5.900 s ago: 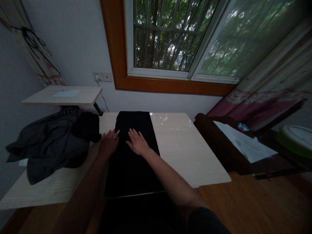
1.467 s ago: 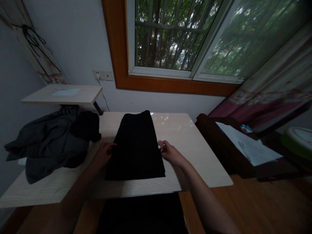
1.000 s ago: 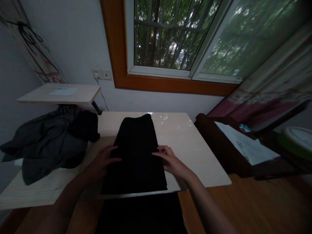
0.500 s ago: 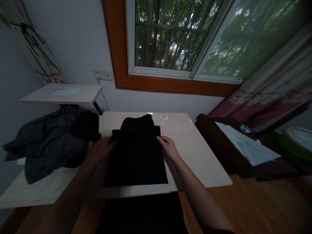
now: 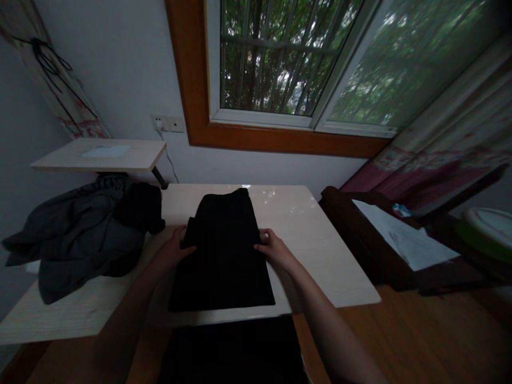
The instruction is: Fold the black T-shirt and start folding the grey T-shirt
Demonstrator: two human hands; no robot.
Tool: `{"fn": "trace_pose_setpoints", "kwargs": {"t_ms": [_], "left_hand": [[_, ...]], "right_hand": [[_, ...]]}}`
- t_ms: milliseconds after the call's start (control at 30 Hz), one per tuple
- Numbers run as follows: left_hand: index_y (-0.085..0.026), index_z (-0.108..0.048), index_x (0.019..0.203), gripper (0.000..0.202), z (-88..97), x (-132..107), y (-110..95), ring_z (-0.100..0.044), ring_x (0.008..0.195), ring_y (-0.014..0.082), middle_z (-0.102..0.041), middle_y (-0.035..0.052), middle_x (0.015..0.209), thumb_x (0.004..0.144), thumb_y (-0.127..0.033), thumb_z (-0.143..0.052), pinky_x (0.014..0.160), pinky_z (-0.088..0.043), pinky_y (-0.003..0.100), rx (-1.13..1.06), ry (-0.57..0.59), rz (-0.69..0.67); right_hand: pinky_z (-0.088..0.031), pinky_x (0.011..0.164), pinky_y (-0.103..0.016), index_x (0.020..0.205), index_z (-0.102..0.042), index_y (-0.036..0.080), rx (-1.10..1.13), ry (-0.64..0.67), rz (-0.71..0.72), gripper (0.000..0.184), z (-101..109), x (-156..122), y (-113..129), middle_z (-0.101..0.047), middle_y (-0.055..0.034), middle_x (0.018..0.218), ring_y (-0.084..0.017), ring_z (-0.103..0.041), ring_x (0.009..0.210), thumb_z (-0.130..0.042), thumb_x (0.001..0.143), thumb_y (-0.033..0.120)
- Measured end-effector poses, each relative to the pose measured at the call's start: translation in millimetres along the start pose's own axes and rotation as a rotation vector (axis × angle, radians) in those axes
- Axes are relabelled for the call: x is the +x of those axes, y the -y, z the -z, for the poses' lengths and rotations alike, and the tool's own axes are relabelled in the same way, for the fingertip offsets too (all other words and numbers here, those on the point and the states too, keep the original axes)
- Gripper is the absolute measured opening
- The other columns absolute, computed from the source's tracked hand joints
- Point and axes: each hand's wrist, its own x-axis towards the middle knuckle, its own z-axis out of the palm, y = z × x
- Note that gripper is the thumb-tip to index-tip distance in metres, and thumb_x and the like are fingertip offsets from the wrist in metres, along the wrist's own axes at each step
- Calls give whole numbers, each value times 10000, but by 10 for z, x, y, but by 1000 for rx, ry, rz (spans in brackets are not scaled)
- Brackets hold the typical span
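Dim light, window side.

Writing: one white sheet (image 5: 103, 151) lies on the small raised shelf (image 5: 136, 156). A faint mark shows at its far edge, too blurred to read. A larger sheet of paper (image 5: 404, 240) lies on the dark wooden furniture (image 5: 340, 213) to my right, and any print on it is unreadable too.

Hands: my left hand (image 5: 175, 250) grips the left edge of the black garment (image 5: 224, 256), thumb over the cloth. My right hand (image 5: 273, 249) grips the right edge the same way, fingers curled at the fold. Both are closed on the cloth, level with each other about halfway up it.

Position: the garment lies folded as a long strip in the middle of the counter (image 5: 320, 261). Its near hem sits just inside the counter's near edge. Its far end is narrower and slightly humped, and stops near the far edge below the window (image 5: 280, 58).

Room: there is a wide bare stretch of counter right of the cloth, out to the corner. On the left a narrower bare strip runs between the cloth and the heap of grey clothing (image 5: 76, 240).

Count: one black garment in hand. One heap, and I cannot tell how many pieces are in it. Two wall plates (image 5: 168, 124). One curtain (image 5: 444, 138).
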Motion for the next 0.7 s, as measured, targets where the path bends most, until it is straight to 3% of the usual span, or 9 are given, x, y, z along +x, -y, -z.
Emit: {"fn": "trace_pose_setpoints", "kwargs": {"t_ms": [100,200,300,367,533,700], "left_hand": [[-177,-458,1407,786,43,-104,17,-715,1056,322,-713,143,1222,729,-448,-749,879,-552,423,-45,97,-18],[-213,-541,1298,684,84,-244,41,-718,1059,322,-727,118,1220,705,-460,-777,874,-564,420,-82,207,-65],[-233,-584,1233,599,107,-319,60,-722,1031,312,-736,101,1194,722,-483,-770,847,-564,408,-86,211,-90],[-216,-609,1191,544,105,-298,65,-722,982,303,-743,103,1132,749,-508,-735,821,-556,404,-59,144,-61],[-184,-646,1030,416,46,-104,36,-674,855,268,-705,78,945,778,-516,-652,760,-518,392,3,-21,-77],[-212,-609,894,204,39,-60,-87,-640,839,234,-668,34,886,783,-382,-595,780,-501,374,-26,-59,-145]], "right_hand": [[-504,667,-314,1134,-495,231,110,107,-38,584,50,-71,-34,-695,21,793,-192,-662,720,-834,665,305],[-472,579,-277,1082,-487,234,123,273,-107,587,149,-158,-48,-657,53,714,-147,-598,594,-860,638,324],[-388,492,-232,1048,-472,245,61,382,-162,545,222,-195,-46,-589,94,636,-103,-489,488,-842,664,362],[-391,514,-236,993,-482,240,25,336,-114,490,218,-167,-43,-594,81,678,-105,-499,525,-829,682,390],[-430,666,-287,864,-558,213,-128,56,47,378,76,5,-1,-617,21,778,-158,-559,713,-764,738,504],[-405,669,-286,775,-522,230,-150,-44,100,299,-5,70,110,-571,23,739,-175,-523,724,-693,757,474]]}}
